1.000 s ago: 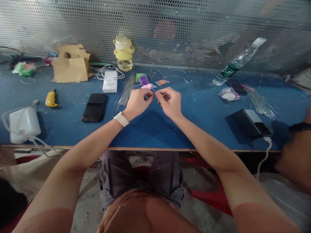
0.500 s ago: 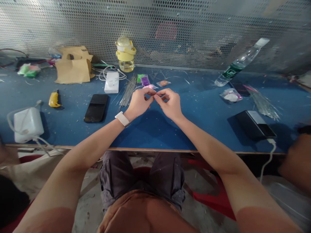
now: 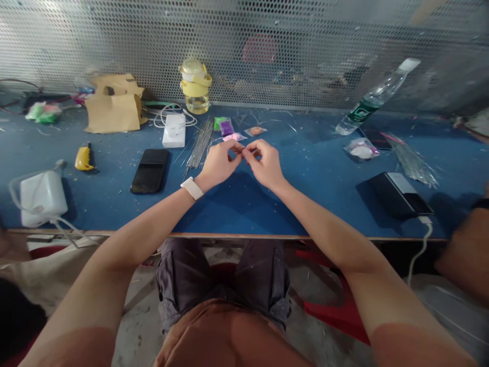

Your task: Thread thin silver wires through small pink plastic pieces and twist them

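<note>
My left hand [image 3: 220, 162] and my right hand [image 3: 264, 162] meet fingertip to fingertip over the blue table [image 3: 244, 209]. Both are closed in a pinch; whatever lies between the fingers is too small to make out. Just left of my left hand is a bundle of thin metal wires [image 3: 200, 145]. Behind the hands lie small packets of clay-like stuff: a pink one [image 3: 234, 137], a purple one [image 3: 226, 127], a green one [image 3: 219, 122] and an orange one [image 3: 255, 131]. A white band [image 3: 192, 188] circles my left wrist.
Left are a black phone [image 3: 150, 171], white box [image 3: 174, 130], yellow cutter [image 3: 84, 158], white charger [image 3: 43, 198] and brown paper [image 3: 112, 113]. A yellow-lidded bottle [image 3: 196, 86] stands behind. Rightward are a leaning water bottle [image 3: 376, 99], black device [image 3: 399, 195] and more wires [image 3: 414, 160]. Another person's arm [image 3: 468, 250] shows far right.
My hands keep nearly the same pinched pose, with fingertips together. The whole view has shifted slightly. At the far right, the other person's arm has moved a little.
</note>
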